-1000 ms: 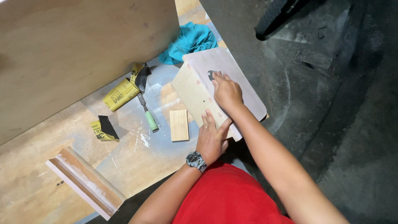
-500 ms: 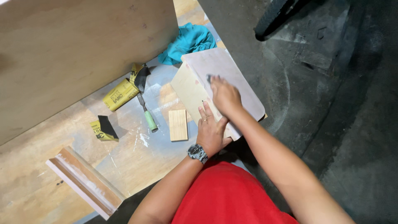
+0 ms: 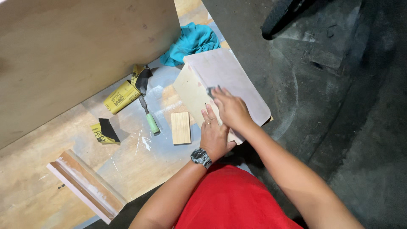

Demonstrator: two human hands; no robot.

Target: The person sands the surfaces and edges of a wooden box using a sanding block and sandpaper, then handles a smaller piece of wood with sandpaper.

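Head view: two hands working a small dark sanding piece along the edge of a pale panel on a plywood bench.

Far left, a short L-shaped wood trim [image 3: 85,186]; then a torn sandpaper scrap [image 3: 104,132], a yellow sandpaper roll [image 3: 123,96], a green-handled tool [image 3: 149,116], a small wood block [image 3: 181,127]. Left hand [image 3: 215,136], fingers flat and spread, presses on the tan board [image 3: 188,91]. Right hand [image 3: 232,109] is curled loosely over the dark sanding piece [image 3: 210,90], pinned against the pale panel [image 3: 229,76]. A teal rag [image 3: 193,41] lies behind. Sanding looks mid-way; panel surface appears smooth, edge finish cannot be judged.
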